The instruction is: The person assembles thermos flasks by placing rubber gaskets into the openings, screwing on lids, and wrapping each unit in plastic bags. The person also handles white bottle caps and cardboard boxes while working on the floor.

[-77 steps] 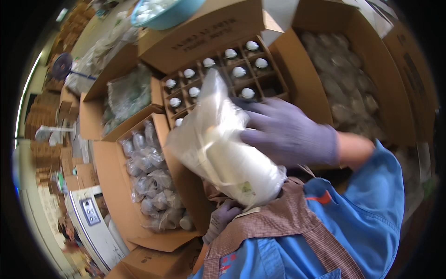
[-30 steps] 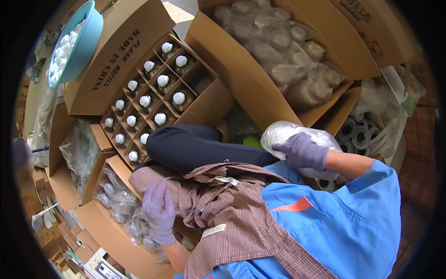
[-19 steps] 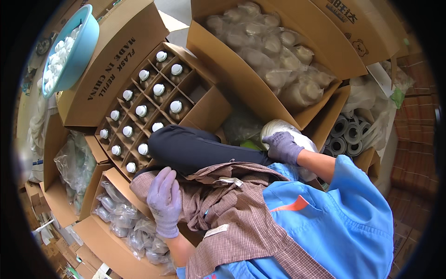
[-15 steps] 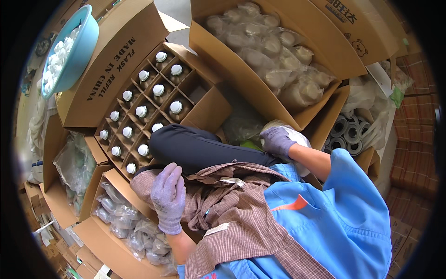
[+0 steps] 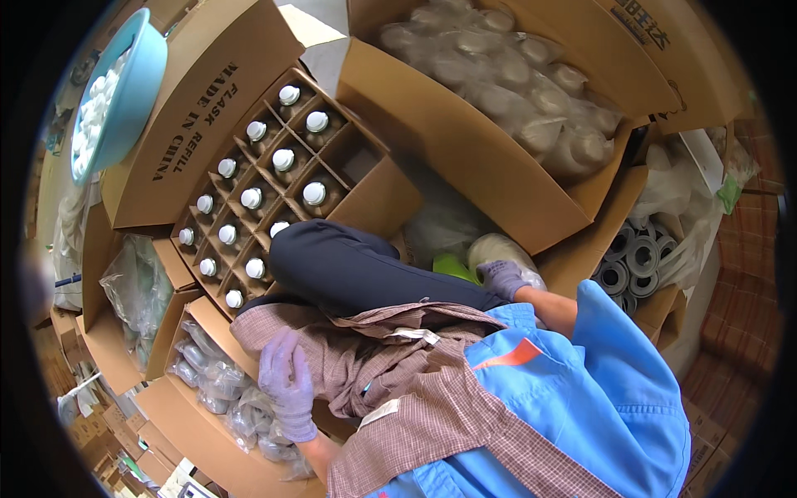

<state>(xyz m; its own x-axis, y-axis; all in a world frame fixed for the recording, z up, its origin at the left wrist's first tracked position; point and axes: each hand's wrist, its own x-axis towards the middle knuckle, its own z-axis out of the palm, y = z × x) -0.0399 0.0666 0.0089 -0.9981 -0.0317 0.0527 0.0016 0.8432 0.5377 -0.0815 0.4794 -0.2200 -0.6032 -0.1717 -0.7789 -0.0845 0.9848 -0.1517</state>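
"Hands?"
"Right hand [image 5: 501, 280] against film-wrapped bundle [image 5: 493, 250]; can't tell if gripped. Left hand [image 5: 286, 383] loosely spread, nothing visible in it, by checked apron [image 5: 419, 407]."
"Bundle where?"
"Just off large carton's [image 5: 448, 124] near corner."
"Risk?"
"Slick film could slip, or snag that corner and tear."
"Axis?"
"1 rounded end points upper left; long axis seemingly runs lower right, rest hidden."

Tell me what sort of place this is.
Probably a packing area in a workshop or warehouse: white-topped pieces stand in a divided carton, clear-bagged items fill a large open box, and a blue basin holds small white parts.
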